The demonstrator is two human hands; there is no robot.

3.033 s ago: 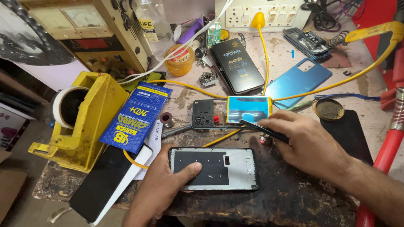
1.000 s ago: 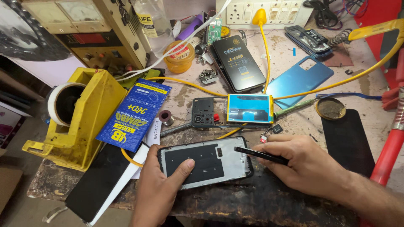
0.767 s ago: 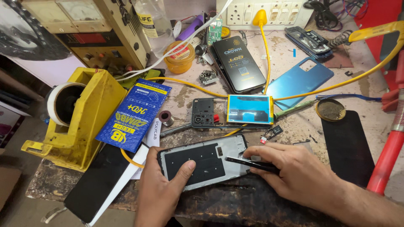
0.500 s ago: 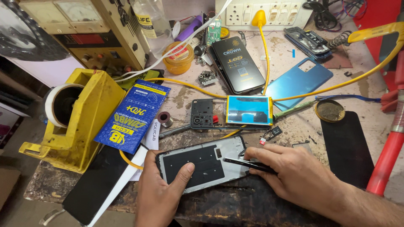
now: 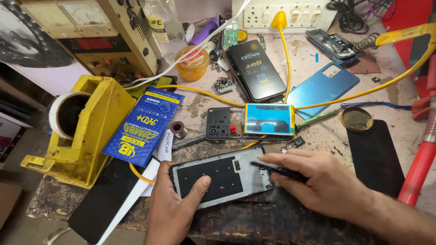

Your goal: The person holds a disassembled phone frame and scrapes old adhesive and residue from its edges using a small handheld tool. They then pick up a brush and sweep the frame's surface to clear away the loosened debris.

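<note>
Grey phone frame (image 5: pixel 222 177) | left hand (image 5: pixel 175 206) grip pinning it | right hand (image 5: pixel 318 181) grip closed on black tool (image 5: pixel 277 169)

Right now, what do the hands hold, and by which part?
Left hand grips the phone frame at its left end, thumb on top. Right hand pinches a black tool along its shaft.
</note>
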